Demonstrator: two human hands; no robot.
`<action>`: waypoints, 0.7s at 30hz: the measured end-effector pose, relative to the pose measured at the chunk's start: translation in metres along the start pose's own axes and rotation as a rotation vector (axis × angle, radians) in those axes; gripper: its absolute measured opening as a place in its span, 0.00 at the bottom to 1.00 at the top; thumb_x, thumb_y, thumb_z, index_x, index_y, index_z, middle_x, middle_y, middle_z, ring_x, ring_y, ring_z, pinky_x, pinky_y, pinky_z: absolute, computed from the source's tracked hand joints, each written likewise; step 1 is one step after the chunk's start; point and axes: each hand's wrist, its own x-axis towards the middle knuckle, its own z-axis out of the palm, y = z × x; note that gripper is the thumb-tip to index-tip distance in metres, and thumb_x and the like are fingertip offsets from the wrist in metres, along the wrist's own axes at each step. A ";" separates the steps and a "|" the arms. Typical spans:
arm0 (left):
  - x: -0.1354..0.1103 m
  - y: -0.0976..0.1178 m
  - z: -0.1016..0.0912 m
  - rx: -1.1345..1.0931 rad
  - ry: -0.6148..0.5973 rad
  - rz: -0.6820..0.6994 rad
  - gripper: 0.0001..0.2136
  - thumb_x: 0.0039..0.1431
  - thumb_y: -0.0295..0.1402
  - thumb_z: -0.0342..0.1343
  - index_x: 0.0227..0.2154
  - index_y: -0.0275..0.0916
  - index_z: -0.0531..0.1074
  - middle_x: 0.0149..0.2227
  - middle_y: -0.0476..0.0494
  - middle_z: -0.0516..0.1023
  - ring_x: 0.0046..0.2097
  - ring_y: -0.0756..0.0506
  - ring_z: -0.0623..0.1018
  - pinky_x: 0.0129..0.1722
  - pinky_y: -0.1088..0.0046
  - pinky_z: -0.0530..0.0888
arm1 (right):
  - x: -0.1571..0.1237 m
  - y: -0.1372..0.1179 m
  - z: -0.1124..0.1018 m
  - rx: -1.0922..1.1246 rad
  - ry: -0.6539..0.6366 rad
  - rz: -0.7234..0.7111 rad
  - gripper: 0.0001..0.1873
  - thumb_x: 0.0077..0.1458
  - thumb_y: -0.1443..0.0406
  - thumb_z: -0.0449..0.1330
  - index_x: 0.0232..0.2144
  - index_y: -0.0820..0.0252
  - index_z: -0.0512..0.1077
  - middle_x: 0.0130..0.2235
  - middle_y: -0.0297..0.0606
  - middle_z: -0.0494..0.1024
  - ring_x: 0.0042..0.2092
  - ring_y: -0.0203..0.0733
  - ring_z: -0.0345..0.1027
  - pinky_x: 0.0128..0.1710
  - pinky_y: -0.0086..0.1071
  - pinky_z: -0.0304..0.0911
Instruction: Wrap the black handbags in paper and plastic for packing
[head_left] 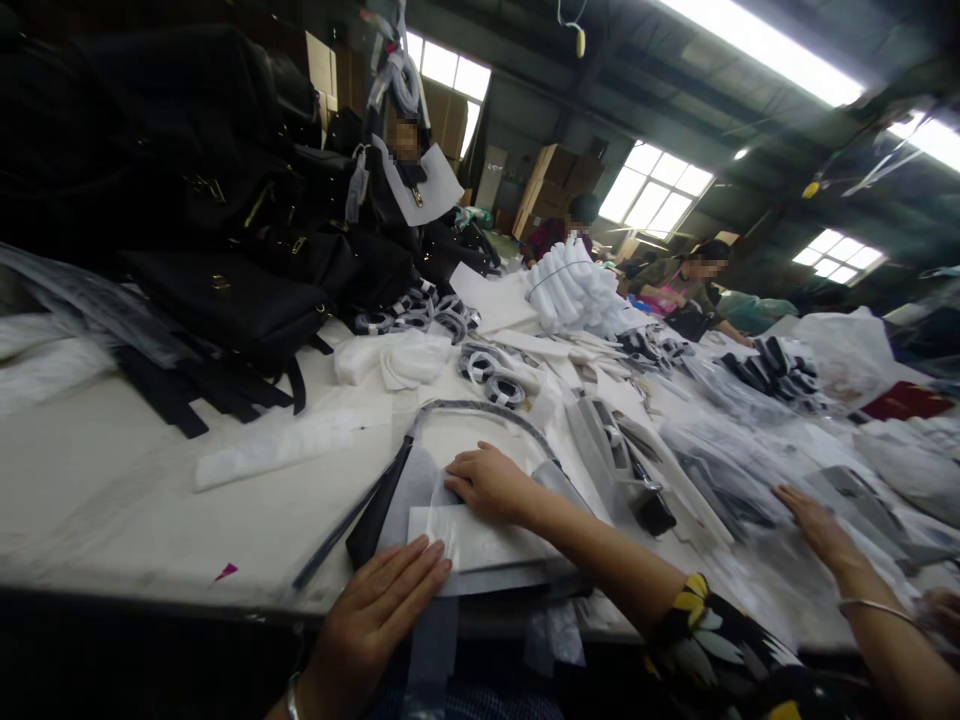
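A dark bag (373, 508) lies in front of me, largely covered by white and translucent wrapping, its wrapped handle (480, 408) arching away from me. My left hand (382, 610) rests flat with fingers stretched along the edge of a white sheet (480, 538) on the bag. Reaching in from the right, my right hand (491, 485) touches the covering just beyond that sheet, its fingers apart and slightly bent. A long dark strap (337, 530) runs out at the bag's left. Clear tape or film (433, 645) hangs over the table's front edge.
Black bags (225, 290) are piled at left. A folded white wrapper (274, 452), coiled wrapped straps (504, 390) and white rolls (574, 290) lie around. At right, a co-worker's hand (817, 520) touches plastic film. A wrapped bag (409, 180) hangs overhead.
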 end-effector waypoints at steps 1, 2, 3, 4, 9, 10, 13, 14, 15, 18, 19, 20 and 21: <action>-0.001 0.000 0.001 0.004 0.001 0.001 0.20 0.69 0.23 0.41 0.60 0.39 0.65 0.55 0.45 0.76 0.59 0.46 0.73 0.56 0.66 0.72 | 0.005 -0.001 0.001 0.011 -0.010 -0.014 0.14 0.65 0.64 0.53 0.32 0.60 0.77 0.39 0.40 0.82 0.44 0.44 0.74 0.57 0.45 0.53; -0.001 -0.001 0.002 0.008 0.000 0.001 0.20 0.69 0.23 0.41 0.60 0.40 0.65 0.56 0.45 0.76 0.59 0.46 0.73 0.56 0.66 0.72 | 0.011 -0.001 0.002 0.024 -0.014 -0.030 0.15 0.65 0.65 0.53 0.30 0.60 0.77 0.38 0.39 0.82 0.43 0.42 0.74 0.56 0.42 0.55; -0.002 -0.001 0.003 0.012 -0.001 0.002 0.20 0.69 0.23 0.41 0.60 0.40 0.65 0.56 0.45 0.76 0.59 0.46 0.72 0.56 0.67 0.72 | 0.016 -0.001 0.004 0.031 -0.011 -0.047 0.16 0.65 0.65 0.53 0.28 0.59 0.77 0.37 0.37 0.82 0.42 0.41 0.74 0.54 0.39 0.56; -0.002 -0.001 0.003 0.015 -0.006 0.005 0.20 0.69 0.23 0.41 0.60 0.40 0.65 0.56 0.45 0.75 0.59 0.46 0.72 0.57 0.67 0.71 | 0.020 -0.001 0.007 0.034 -0.004 -0.062 0.16 0.64 0.65 0.53 0.27 0.59 0.77 0.37 0.37 0.82 0.43 0.40 0.73 0.53 0.36 0.57; 0.002 0.001 -0.001 0.014 -0.020 -0.011 0.20 0.68 0.21 0.43 0.59 0.38 0.66 0.58 0.45 0.74 0.60 0.45 0.71 0.59 0.65 0.70 | 0.014 -0.003 0.013 0.028 0.066 -0.055 0.13 0.65 0.65 0.53 0.37 0.62 0.77 0.46 0.44 0.79 0.50 0.43 0.71 0.53 0.35 0.59; 0.004 0.002 -0.002 0.010 -0.018 -0.018 0.20 0.68 0.21 0.43 0.59 0.38 0.66 0.57 0.44 0.74 0.60 0.45 0.72 0.58 0.64 0.70 | 0.005 -0.007 0.012 0.036 0.098 -0.050 0.12 0.65 0.65 0.53 0.41 0.62 0.76 0.47 0.45 0.79 0.51 0.44 0.70 0.54 0.37 0.59; 0.007 0.004 -0.005 -0.003 -0.017 -0.030 0.19 0.67 0.21 0.44 0.58 0.38 0.66 0.57 0.43 0.75 0.59 0.45 0.73 0.58 0.63 0.71 | -0.033 -0.025 0.011 0.143 0.299 -0.073 0.13 0.64 0.65 0.55 0.50 0.60 0.71 0.49 0.44 0.77 0.51 0.43 0.70 0.55 0.39 0.59; 0.008 0.004 -0.006 -0.009 -0.014 -0.032 0.19 0.67 0.21 0.45 0.59 0.38 0.66 0.56 0.42 0.75 0.58 0.44 0.73 0.57 0.63 0.72 | -0.047 -0.031 0.011 0.197 0.372 -0.094 0.13 0.64 0.65 0.56 0.50 0.59 0.71 0.48 0.43 0.77 0.51 0.43 0.69 0.54 0.38 0.60; 0.007 0.004 -0.005 -0.018 -0.011 -0.037 0.19 0.67 0.22 0.46 0.59 0.38 0.66 0.56 0.42 0.75 0.58 0.44 0.73 0.57 0.63 0.72 | -0.061 -0.038 0.012 0.245 0.424 -0.123 0.13 0.63 0.63 0.57 0.49 0.58 0.71 0.47 0.42 0.78 0.49 0.42 0.70 0.52 0.37 0.62; 0.006 0.004 -0.002 -0.053 0.013 -0.050 0.20 0.66 0.23 0.50 0.59 0.37 0.65 0.55 0.41 0.76 0.57 0.43 0.74 0.56 0.62 0.73 | -0.088 -0.052 0.022 0.287 0.432 -0.184 0.16 0.59 0.58 0.62 0.47 0.58 0.70 0.43 0.42 0.77 0.46 0.45 0.69 0.50 0.40 0.64; 0.005 0.003 -0.002 -0.069 0.015 -0.051 0.20 0.65 0.24 0.51 0.59 0.37 0.65 0.54 0.40 0.77 0.57 0.43 0.74 0.56 0.62 0.73 | -0.092 -0.054 0.027 0.275 0.421 -0.184 0.19 0.57 0.57 0.63 0.47 0.59 0.69 0.43 0.43 0.77 0.46 0.47 0.68 0.51 0.43 0.63; 0.005 0.003 -0.002 -0.085 0.004 -0.057 0.20 0.65 0.25 0.51 0.60 0.36 0.64 0.55 0.39 0.76 0.58 0.43 0.74 0.56 0.61 0.73 | -0.094 -0.055 0.032 0.261 0.418 -0.175 0.20 0.57 0.57 0.63 0.48 0.60 0.68 0.43 0.43 0.77 0.47 0.48 0.68 0.53 0.45 0.62; 0.004 0.002 -0.003 -0.102 -0.013 -0.069 0.21 0.65 0.26 0.52 0.60 0.35 0.64 0.55 0.39 0.76 0.58 0.43 0.73 0.57 0.61 0.73 | -0.095 -0.056 0.037 0.245 0.420 -0.166 0.19 0.58 0.57 0.63 0.48 0.60 0.67 0.43 0.44 0.76 0.47 0.48 0.67 0.54 0.47 0.62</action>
